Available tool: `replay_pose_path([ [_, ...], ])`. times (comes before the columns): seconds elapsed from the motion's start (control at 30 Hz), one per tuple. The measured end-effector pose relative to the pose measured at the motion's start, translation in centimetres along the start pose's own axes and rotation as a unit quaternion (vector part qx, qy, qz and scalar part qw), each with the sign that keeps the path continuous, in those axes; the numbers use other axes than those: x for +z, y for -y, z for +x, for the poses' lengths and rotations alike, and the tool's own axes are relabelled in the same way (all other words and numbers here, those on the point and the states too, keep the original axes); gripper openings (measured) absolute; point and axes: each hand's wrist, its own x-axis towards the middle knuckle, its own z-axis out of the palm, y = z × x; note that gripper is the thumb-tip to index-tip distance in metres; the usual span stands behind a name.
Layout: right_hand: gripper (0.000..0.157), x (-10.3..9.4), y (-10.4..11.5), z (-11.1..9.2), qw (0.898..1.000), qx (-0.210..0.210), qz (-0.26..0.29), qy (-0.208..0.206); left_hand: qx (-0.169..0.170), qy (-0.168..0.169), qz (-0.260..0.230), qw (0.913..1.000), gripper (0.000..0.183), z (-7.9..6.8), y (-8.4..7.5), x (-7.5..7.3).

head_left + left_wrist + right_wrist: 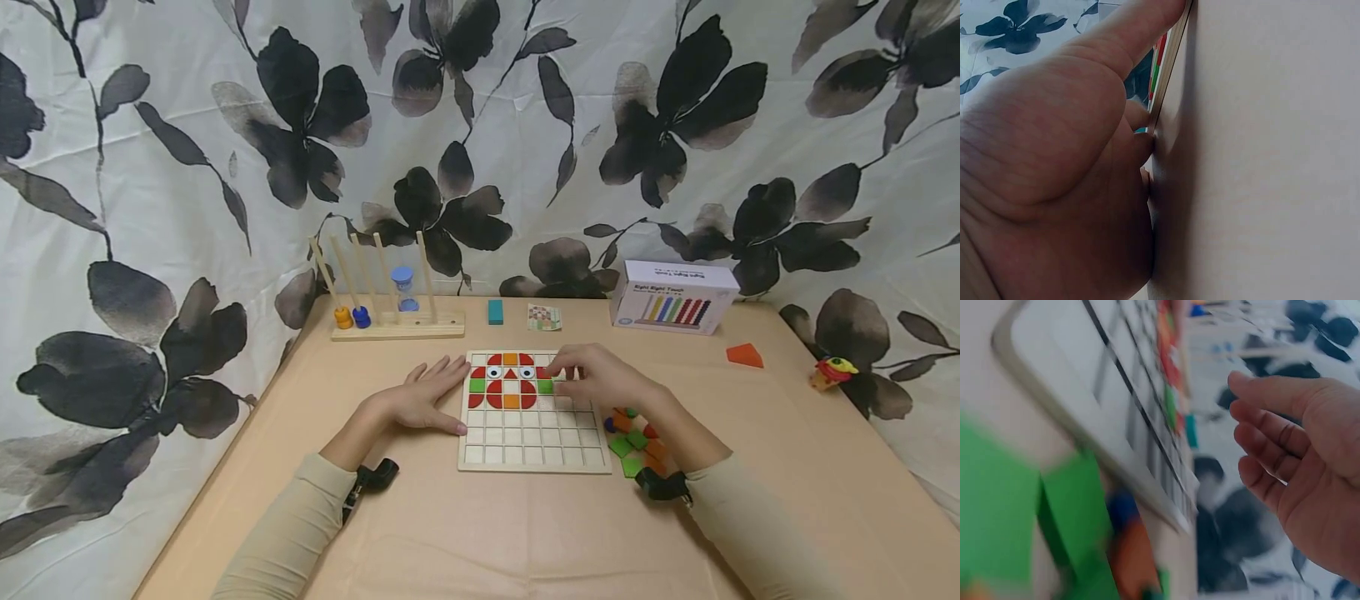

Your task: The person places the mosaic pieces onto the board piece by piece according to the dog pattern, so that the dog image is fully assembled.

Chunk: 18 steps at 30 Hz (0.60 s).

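Observation:
A white gridded board (534, 457) lies flat mid-table, its upper left filled with red, green and orange tiles (512, 401) and two eye tiles. My left hand (416, 404) rests along the board's left side, fingers spread and thumb at the edge; the left wrist view shows its palm close to the tabletop. Over the board's upper right hovers my right hand (603, 377), fingertips near a green tile (545, 387). In the right wrist view its fingers bend loosely, with nothing visible between them. Loose tiles (636, 439), green, orange and blue, lie under the right wrist.
Behind the board stand a wooden peg rack (397, 327), a blue hourglass (403, 292), a teal block (495, 312) and a small picture card (543, 317). Toward the right are a white box (671, 300), an orange-red piece (745, 356) and a small colourful toy (832, 373).

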Motion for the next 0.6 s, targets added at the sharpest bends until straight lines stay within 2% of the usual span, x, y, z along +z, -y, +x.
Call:
replay_pose_path([
  [0.13,0.026,-2.5,-1.2,-2.9,0.999,0.004,0.013,-0.028,-0.002,0.002,-0.001,1.0,0.111,0.0,0.0,-0.1],
  [0.23,0.024,-3.9,-2.4,-5.3,0.999,0.032,0.031,-0.022,-0.002,0.0,-0.005,1.0,0.111,-0.1,-0.1,-0.2],
  [0.4,0.018,-5.1,-4.8,-8.7,0.994,0.079,0.05,0.057,-0.001,-0.001,-0.013,0.9999,0.11,-0.1,-0.2,-0.3],
  [0.5,0.019,-5.1,-5.9,-9.9,0.99,0.076,0.064,0.105,-0.006,0.002,-0.011,0.9999,0.111,0.0,-0.2,-0.3],
  [0.6,0.02,-4.9,-6.6,-10.4,0.987,0.073,0.068,0.124,-0.005,0.004,-0.006,1.0,0.111,0.0,-0.2,-0.3],
])
